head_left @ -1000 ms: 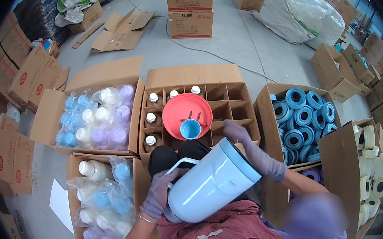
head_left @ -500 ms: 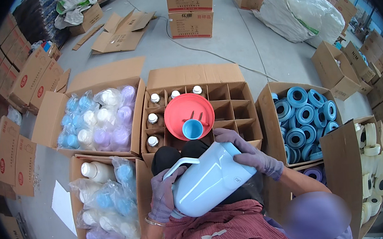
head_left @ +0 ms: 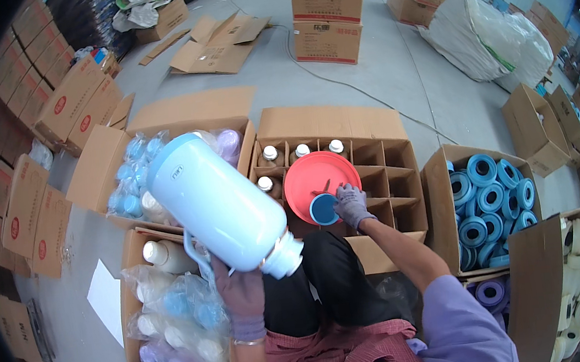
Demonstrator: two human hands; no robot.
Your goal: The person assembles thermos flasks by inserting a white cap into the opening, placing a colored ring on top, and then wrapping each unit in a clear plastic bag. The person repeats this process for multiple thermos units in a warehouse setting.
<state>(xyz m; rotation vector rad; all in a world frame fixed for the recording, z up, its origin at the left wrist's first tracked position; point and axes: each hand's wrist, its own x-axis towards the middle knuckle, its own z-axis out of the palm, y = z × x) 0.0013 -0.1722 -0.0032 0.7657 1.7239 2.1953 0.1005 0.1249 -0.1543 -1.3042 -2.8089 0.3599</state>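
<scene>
A glossy light blue thermos jug [head_left: 217, 200] is held up at a slant on my left, its base toward the upper left and its neck toward the lower right. My gloved left hand [head_left: 239, 287] is closed round its handle [head_left: 198, 252]. Over a round red tray [head_left: 303, 172], my gloved right hand [head_left: 352, 206] has its fingers bent together beside a small blue cup [head_left: 322, 209]; what they pinch is hidden. Thin brown pieces [head_left: 324, 187] lie on the tray, which rests on a divided carton [head_left: 402, 222] with several white-capped bottles [head_left: 270, 153].
To the left, cartons hold bagged blue, white and purple parts [head_left: 192, 299]. A carton of blue rings [head_left: 489, 198] stands at right, beside one with cream rings [head_left: 579, 305]. Stacked boxes [head_left: 327, 37] and a cable [head_left: 365, 90] are on the floor ahead.
The jug has swung up and left from my lap, its neck now pointing lower right. My right hand has left it and reached the tray by the cup. The whole view has shifted.
</scene>
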